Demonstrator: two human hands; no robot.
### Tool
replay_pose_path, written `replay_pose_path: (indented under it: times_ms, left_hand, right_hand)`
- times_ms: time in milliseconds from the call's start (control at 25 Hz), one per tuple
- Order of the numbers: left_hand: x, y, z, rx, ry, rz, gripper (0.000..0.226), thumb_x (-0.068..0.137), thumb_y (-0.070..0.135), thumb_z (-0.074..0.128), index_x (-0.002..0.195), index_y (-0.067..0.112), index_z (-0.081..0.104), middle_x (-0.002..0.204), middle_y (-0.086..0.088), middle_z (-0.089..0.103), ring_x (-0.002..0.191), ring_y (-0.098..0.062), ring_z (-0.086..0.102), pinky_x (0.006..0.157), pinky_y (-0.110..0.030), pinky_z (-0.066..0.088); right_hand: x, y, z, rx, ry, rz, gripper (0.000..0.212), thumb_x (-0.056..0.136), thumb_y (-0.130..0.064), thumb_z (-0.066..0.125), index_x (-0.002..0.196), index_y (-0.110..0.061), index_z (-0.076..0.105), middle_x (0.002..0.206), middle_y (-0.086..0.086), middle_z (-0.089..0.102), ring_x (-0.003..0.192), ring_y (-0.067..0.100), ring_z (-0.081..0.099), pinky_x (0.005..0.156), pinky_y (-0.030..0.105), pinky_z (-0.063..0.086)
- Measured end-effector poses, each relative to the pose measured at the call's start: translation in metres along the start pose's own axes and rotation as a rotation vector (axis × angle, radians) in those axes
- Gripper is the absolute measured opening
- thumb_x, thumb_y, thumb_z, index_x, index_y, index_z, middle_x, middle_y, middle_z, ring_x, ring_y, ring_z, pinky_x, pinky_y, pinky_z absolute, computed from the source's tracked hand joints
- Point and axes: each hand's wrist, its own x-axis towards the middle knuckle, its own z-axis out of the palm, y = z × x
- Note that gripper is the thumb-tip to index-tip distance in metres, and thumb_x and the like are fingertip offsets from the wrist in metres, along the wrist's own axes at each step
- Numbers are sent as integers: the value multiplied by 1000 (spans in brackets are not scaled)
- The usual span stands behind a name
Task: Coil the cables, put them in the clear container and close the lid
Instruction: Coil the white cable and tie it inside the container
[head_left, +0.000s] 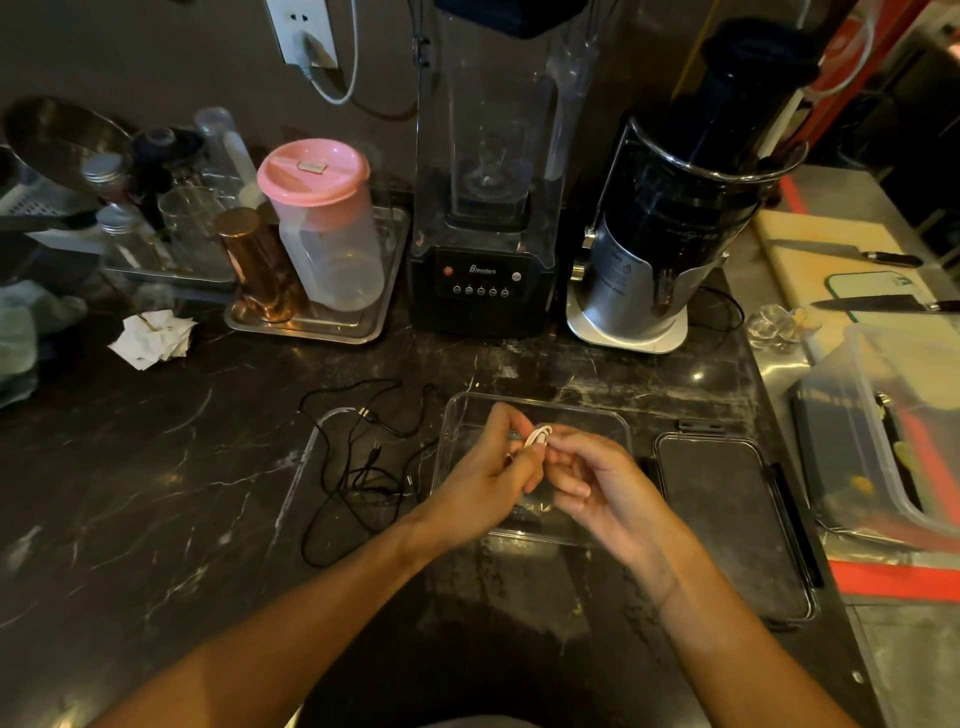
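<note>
A small white cable (538, 435), wound into a tight coil, is pinched between my left hand (485, 483) and my right hand (592, 480), held just above the open clear container (613, 421) on the dark marble counter. The container's clear lid (727, 519) lies flat to its right. Loose black cables (363, 467) sprawl tangled on the counter left of the container, with a translucent white cable (311, 441) curving beside them.
Behind stand a black blender (483, 218), a juicer (670, 223) and a metal tray (363, 332) with a pink-lidded jug and copper cup. Crumpled paper (153, 338) lies at left. At right are a large plastic bin (883, 431) and knives (883, 304) on cutting boards.
</note>
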Motion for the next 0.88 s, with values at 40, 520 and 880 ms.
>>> replay_pose_path:
  times_ms: [40,520,880]
  left_hand:
    - [1,1,1,-41,14,-10,3,109,14,42,111,13,40,71,3,48,51,-1,41,46,-15,36]
    - [-5,-11,-9,-252,-85,-65,13,108,20,48,112,8,46,77,-6,58,50,-19,30,43,-28,25]
    - [6,-22,-3,-445,67,-358,17,108,28,49,112,11,48,78,-1,56,52,-8,36,46,-21,32]
  right_hand:
    - [1,0,0,9,-11,-1,14,93,-12,61,100,-4,70,74,3,46,42,4,34,37,18,29]
    - [15,-11,-11,-77,180,212,6,92,-7,63,96,-6,67,67,-2,54,37,2,34,36,16,35]
    - [32,-3,-1,-493,279,-312,15,102,-11,59,102,2,67,74,5,57,48,11,45,44,26,49]
